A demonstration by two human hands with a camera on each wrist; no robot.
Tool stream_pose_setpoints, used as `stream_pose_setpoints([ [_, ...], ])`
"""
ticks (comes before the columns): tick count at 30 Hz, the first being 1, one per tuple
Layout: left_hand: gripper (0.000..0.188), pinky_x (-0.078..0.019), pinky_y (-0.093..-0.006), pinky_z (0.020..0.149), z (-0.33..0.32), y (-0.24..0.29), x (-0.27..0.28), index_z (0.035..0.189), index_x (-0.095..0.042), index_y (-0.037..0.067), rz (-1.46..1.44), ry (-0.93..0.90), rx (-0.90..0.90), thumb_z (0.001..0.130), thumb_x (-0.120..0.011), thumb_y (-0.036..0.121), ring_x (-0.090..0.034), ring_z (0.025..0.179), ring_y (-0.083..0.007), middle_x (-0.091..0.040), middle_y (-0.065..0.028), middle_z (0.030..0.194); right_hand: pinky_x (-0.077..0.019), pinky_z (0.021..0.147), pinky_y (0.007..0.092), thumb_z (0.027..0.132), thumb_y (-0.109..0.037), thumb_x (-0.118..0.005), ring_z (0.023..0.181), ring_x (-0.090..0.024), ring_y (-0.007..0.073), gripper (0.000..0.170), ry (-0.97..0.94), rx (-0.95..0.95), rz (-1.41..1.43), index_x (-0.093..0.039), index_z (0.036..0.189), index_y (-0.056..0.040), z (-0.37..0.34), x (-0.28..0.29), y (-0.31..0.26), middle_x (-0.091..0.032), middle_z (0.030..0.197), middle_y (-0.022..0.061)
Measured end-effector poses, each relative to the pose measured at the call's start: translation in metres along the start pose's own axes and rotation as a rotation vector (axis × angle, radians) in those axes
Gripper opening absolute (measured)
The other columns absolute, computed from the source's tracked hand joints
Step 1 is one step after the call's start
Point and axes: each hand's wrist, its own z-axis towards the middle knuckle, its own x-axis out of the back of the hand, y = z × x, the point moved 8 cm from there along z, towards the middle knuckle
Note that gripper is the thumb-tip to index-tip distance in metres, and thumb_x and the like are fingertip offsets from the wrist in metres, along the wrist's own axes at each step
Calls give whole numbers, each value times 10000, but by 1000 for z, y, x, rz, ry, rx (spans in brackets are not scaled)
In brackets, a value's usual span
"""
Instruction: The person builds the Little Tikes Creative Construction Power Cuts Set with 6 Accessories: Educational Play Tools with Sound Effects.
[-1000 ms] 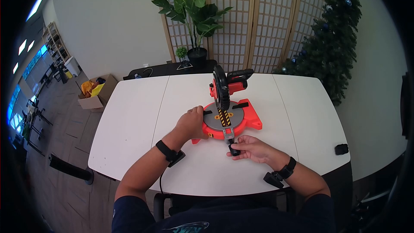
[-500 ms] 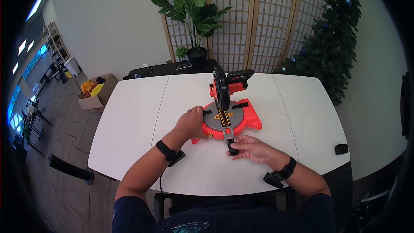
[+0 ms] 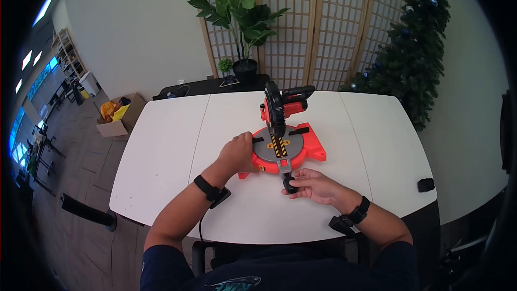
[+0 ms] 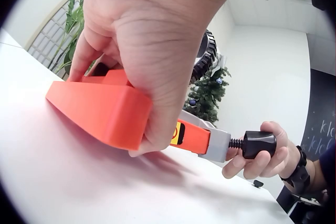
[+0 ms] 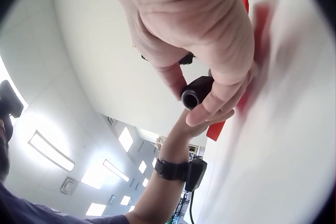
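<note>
A toy miter saw with a red base (image 3: 316, 145), a grey round plate (image 3: 297, 150) and a black blade guard (image 3: 276, 110) stands on the white table. My left hand (image 3: 237, 153) grips the left side of the base; in the left wrist view its fingers wrap over the red foot (image 4: 105, 111). A black knob (image 3: 290, 185) sticks out at the front, and my right hand (image 3: 318, 188) pinches it between thumb and fingers. The left wrist view shows the knob (image 4: 260, 144) on a threaded rod at a grey bracket (image 4: 217, 145).
A small black object (image 3: 426, 185) lies at the table's right edge. Behind the table (image 3: 161, 151) are a potted plant (image 3: 246, 69) and a folding screen. A decorated tree (image 3: 412, 59) stands at the right, a cardboard box (image 3: 114, 127) on the floor at the left.
The black knob has turned a little between the right hand's fingers and sits slightly closer to the base. My left hand keeps its hold on the base.
</note>
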Motion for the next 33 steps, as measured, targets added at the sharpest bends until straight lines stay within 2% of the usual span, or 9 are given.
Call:
stream_pose_setpoints([
  [3, 898, -550, -396, 915, -1, 1, 1, 1192, -489, -36, 20, -7, -1, 537, -930, 392, -645, 1075, -339, -633, -186, 1096, -599, 923, 393, 962, -55, -654, 1140, -670, 346, 249, -44, -59, 170, -523, 1170, -16, -1, 3, 0, -623, 1159, 162],
  [6, 889, -551, -394, 912, -1, 1, 1, 1190, -491, -33, 23, -14, 2, 543, -925, 393, -645, 1070, -339, -634, -182, 1093, -594, 949, 374, 979, -45, -618, 1141, -668, 352, 264, 31, -45, 77, -522, 1209, 43, -4, -2, -1, -630, 1163, 183],
  [9, 881, -550, -393, 911, 1, -2, -2, 1187, -493, -31, 5, 7, -14, 545, -922, 395, -641, 1074, -338, -631, -181, 1099, -579, 976, 355, 987, -62, -613, 1123, -679, 318, 217, -5, -20, 23, -560, 1162, 55, -2, -3, 1, -616, 1163, 156],
  [13, 875, -549, -396, 911, 0, -1, -2, 1185, -493, -29, 11, -2, -3, 547, -921, 390, -636, 1083, -337, -626, -182, 1105, -593, 957, 343, 986, -64, -621, 1148, -665, 347, 274, -52, -62, 101, -524, 1205, 68, 0, -2, 2, -627, 1181, 187],
  [16, 885, -548, -397, 915, 1, -1, -3, 1187, -492, -29, 20, -5, -13, 543, -924, 397, -633, 1091, -338, -623, -182, 1112, -588, 963, 347, 982, -68, -630, 1149, -665, 344, 279, -9, -69, 143, -522, 1204, 61, 0, 0, 6, -629, 1184, 188],
  [19, 898, -546, -397, 920, 1, 0, -3, 1190, -491, -30, 32, -1, -19, 539, -927, 408, -632, 1093, -338, -624, -181, 1110, -586, 968, 347, 985, -55, -614, 1149, -665, 349, 260, 29, -27, 53, -518, 1198, 58, -2, -2, 5, -633, 1188, 206],
  [21, 903, -546, -396, 921, 1, -1, -4, 1192, -491, -29, 36, -11, -2, 536, -930, 410, -632, 1095, -338, -624, -181, 1111, -589, 957, 337, 985, -68, -622, 1150, -667, 329, 259, 65, 1, -48, -518, 1192, 47, -2, 1, 2, -631, 1192, 190],
  [24, 902, -546, -396, 919, 1, -2, -5, 1193, -492, -30, 44, -8, 2, 536, -930, 406, -634, 1094, -338, -625, -180, 1109, -570, 976, 324, 961, -103, -681, 1135, -674, 277, 301, -12, -16, 44, -538, 1180, 45, -3, 1, 2, -626, 1171, 137],
  [33, 903, -547, -396, 922, 1, -1, -6, 1193, -496, -29, 34, 5, -14, 532, -929, 408, -634, 1096, -337, -625, -176, 1114, -560, 994, 307, 966, -115, -676, 1123, -679, 257, 291, -14, -34, -16, -564, 1179, 48, 3, 1, 12, -633, 1148, 120],
])
